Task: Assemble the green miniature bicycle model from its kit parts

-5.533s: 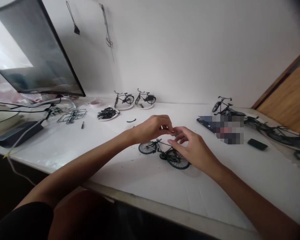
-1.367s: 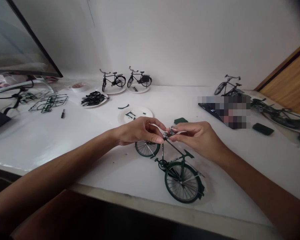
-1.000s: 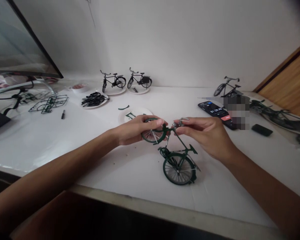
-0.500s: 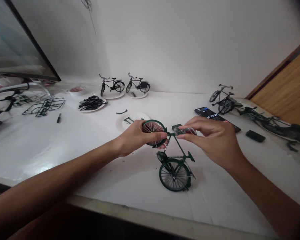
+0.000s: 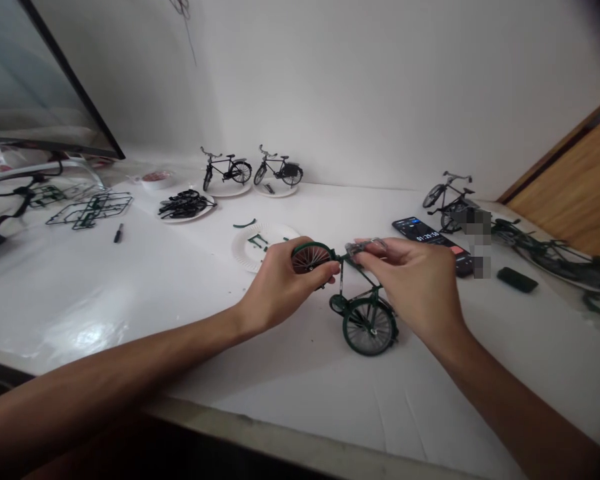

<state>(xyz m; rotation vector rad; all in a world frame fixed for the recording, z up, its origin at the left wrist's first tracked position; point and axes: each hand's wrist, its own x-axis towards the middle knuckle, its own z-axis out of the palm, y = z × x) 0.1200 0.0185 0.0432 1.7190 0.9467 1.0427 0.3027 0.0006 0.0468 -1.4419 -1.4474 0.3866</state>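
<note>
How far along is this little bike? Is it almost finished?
Fairly far along, it seems. Done: the green model bicycle has its frame and rear wheel together. In hand: the left hand grips its front wheel, and the right hand pinches the silvery handlebar. Left: a few green pieces lie on the paper plate.

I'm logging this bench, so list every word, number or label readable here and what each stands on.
"01:29:50": white digits on the screen of the black smartphone, last digits slightly soft.
Smaller text on that screen is too small to read, and part of the phone is pixelated.
No readable text shows on the dark-green wire model bicycle.
</note>
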